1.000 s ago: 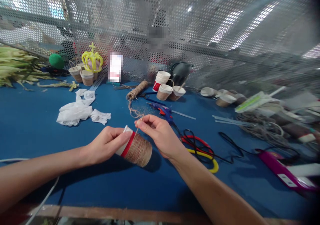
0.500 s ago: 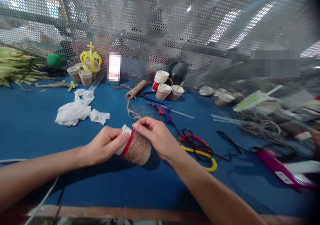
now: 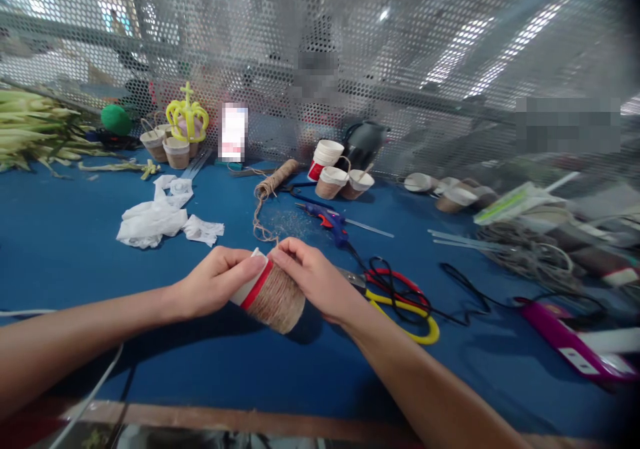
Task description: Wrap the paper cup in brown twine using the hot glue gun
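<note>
My left hand [image 3: 215, 279] grips the white rim end of a paper cup [image 3: 277, 299], thumb on top. The cup lies tilted above the table, its lower part wound with jute twine and a red band showing near the rim. At the upper edge of the winding, my right hand [image 3: 313, 276] pinches the twine between thumb and fingers. From there the loose twine [image 3: 259, 226] runs back to a roll of twine [image 3: 277, 177] lying behind the hands. The cup's mouth is mostly hidden by my left hand.
A blue glue gun [image 3: 325, 221] lies beyond my right hand, with red-and-yellow-handled scissors [image 3: 431, 332] nearer. Twine-wrapped cups [image 3: 331, 182] stand at the back. Crumpled white cloth [image 3: 153, 219] lies left, a purple power strip [image 3: 565, 339] right. Perforated metal mesh [image 3: 280, 56] closes the back.
The whole view has shifted slightly, so the table things sit a little further right. Both hands keep their hold on the cup and the twine.
</note>
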A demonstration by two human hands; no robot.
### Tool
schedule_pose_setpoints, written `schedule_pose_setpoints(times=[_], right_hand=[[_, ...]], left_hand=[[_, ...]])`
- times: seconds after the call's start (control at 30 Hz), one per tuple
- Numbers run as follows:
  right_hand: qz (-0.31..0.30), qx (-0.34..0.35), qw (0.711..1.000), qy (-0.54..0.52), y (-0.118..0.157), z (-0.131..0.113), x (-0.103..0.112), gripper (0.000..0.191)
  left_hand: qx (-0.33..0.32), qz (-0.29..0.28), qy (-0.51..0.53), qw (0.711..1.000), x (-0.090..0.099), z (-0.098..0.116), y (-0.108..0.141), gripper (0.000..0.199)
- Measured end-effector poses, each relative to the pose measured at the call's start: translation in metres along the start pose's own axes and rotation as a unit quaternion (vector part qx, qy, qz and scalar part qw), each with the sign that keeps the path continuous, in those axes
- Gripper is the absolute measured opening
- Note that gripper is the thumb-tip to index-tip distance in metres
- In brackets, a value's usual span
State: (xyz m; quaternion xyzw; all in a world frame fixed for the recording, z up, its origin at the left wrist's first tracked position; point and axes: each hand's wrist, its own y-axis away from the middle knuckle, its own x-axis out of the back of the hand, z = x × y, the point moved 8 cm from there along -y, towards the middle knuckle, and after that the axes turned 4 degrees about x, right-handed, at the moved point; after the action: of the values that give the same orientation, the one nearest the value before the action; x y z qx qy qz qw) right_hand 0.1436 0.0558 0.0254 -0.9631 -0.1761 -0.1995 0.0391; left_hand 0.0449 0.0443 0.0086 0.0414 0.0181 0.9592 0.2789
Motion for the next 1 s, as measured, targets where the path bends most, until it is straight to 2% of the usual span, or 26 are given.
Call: schedule_pose_setpoints(times=[0.13, 0.3, 0.43, 0.5, 0.57, 0.63, 0.73, 1.0], right_hand=[[-0.009, 0.012, 0.998, 0.054, -0.001, -0.002, -0.001, 0.02], [-0.01, 0.014, 0.998, 0.063, -0.004, 0.001, 0.0, 0.021], [0.005, 0.031, 0.995, 0.1, -0.005, -0.001, 0.003, 0.019], [0.026, 0.049, 0.99, 0.127, -0.004, -0.004, 0.006, 0.018], [0.052, 0.075, 0.984, 0.155, -0.003, -0.008, 0.009, 0.017], [0.073, 0.106, 0.974, 0.187, 0.0, -0.012, 0.01, 0.016], [0.081, 0.148, 0.959, 0.228, 0.003, -0.017, 0.007, 0.016], [0.077, 0.16, 0.949, 0.262, 0.003, -0.018, 0.001, 0.012]], left_hand=[[0.003, -0.003, 0.001, 1.0, 0.001, -0.002, -0.001, 0.04], [0.012, 0.0, 0.004, 1.0, 0.003, -0.002, -0.001, 0.04], [0.011, -0.038, 0.039, 0.998, -0.002, 0.002, -0.001, 0.037], [0.02, -0.04, 0.059, 0.997, -0.002, 0.002, -0.002, 0.034], [0.04, -0.012, 0.077, 0.996, 0.003, -0.001, -0.004, 0.032], [0.061, -0.009, 0.103, 0.993, 0.003, -0.005, -0.006, 0.028], [0.083, -0.007, 0.134, 0.987, 0.002, -0.009, -0.008, 0.023], [0.079, -0.01, 0.086, 0.993, -0.001, -0.009, -0.011, 0.009]])
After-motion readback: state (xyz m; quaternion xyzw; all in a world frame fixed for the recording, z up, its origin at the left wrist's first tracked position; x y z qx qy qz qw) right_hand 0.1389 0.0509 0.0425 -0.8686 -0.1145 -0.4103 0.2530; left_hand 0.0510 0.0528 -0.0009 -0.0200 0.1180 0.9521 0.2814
